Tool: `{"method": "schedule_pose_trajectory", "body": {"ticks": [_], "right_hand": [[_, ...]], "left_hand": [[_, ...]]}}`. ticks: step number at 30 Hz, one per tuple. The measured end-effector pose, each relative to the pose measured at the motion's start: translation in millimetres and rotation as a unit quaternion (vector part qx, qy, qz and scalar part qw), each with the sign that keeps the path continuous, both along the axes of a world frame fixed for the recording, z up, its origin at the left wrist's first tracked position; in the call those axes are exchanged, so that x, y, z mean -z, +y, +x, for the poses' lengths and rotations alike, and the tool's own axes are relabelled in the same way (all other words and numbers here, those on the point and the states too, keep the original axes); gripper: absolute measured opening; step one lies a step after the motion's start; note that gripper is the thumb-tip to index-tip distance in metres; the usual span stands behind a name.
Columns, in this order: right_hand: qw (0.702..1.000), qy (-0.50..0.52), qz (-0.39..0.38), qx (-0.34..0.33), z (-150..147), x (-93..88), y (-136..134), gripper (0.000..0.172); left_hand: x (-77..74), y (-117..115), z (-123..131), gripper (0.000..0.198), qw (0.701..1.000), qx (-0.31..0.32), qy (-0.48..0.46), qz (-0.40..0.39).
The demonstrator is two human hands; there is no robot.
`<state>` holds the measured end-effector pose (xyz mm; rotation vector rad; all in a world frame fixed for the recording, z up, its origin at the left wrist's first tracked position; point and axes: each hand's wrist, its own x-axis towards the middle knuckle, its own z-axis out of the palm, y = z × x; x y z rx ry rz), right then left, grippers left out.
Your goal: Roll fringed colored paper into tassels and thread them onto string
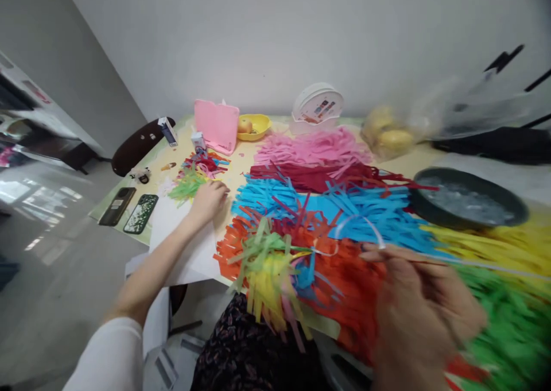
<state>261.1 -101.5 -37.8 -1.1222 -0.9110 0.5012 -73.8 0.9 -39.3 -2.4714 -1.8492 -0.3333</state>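
Observation:
My right hand [426,293] is closed in a pinch on a thin white ribbon [372,224], which curls left toward a multicoloured paper tassel [271,264] and also runs off to the right. That tassel, green and yellow with some blue and pink, lies over orange fringed paper [235,244] and hangs past the table's front edge. My left hand [209,200] is at the left of the table beside a pile of green and red paper tassels [189,183]. Its fingers are curled, and the fingertips are hidden.
Fringed paper in pink [314,148], dark red [297,177], blue [365,207], yellow [503,244] and green [508,322] covers the table. Around it are a dark bowl [417,204], yellow fruit bowl [262,130], pink tablet case [215,124], white plate holder [316,126] and two phones [141,214].

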Motion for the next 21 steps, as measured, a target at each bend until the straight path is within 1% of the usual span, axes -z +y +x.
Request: {"method": "schedule_pose_trajectory", "body": {"ticks": [2, 3, 5, 7, 9, 13, 15, 17, 19, 21], "right_hand": [[0.999, 0.007, 0.019, -0.036, -24, 0.0, 7, 0.005], [0.998, 0.011, 0.025, -0.054, -29, 1.0, 6, 0.004], [0.997, 0.006, 0.02, -0.081, -30, 4.0, 3, 0.004], [0.996, -0.014, 0.011, -0.084, -27, 6.9, 0, 0.004], [0.996, -0.033, -0.003, -0.087, -25, 9.2, 0, 0.003], [0.996, -0.033, -0.018, -0.081, -26, 10.0, 0, 0.005], [0.995, -0.043, -0.021, -0.085, -27, 8.4, -1, 0.005], [0.993, -0.056, -0.014, -0.099, -28, 6.4, -3, 0.005], [0.992, -0.065, -0.014, -0.109, -28, 4.6, -5, 0.004], [0.991, -0.071, -0.031, -0.112, -28, 3.4, -7, 0.002]], "left_hand": [[5.6, 15, -30, 0.013, 0.999, -0.027, 0.035, -0.006], [9.8, 20, -41, 0.013, 0.999, -0.029, 0.045, -0.01], [18.7, 25, -54, 0.014, 0.997, -0.031, 0.065, -0.017], [24.6, 28, -60, 0.013, 0.996, -0.035, 0.084, -0.022], [24.4, 32, -63, 0.012, 0.993, -0.039, 0.104, -0.026], [11.8, 49, -70, 0.018, 0.99, -0.053, 0.132, -0.017], [8.8, 58, -73, 0.023, 0.988, -0.064, 0.141, -0.015], [12.7, 65, -75, 0.026, 0.986, -0.077, 0.148, -0.02], [22.1, 71, -75, 0.028, 0.984, -0.089, 0.153, -0.029], [32.2, 75, -77, 0.028, 0.982, -0.096, 0.157, -0.035]]}}
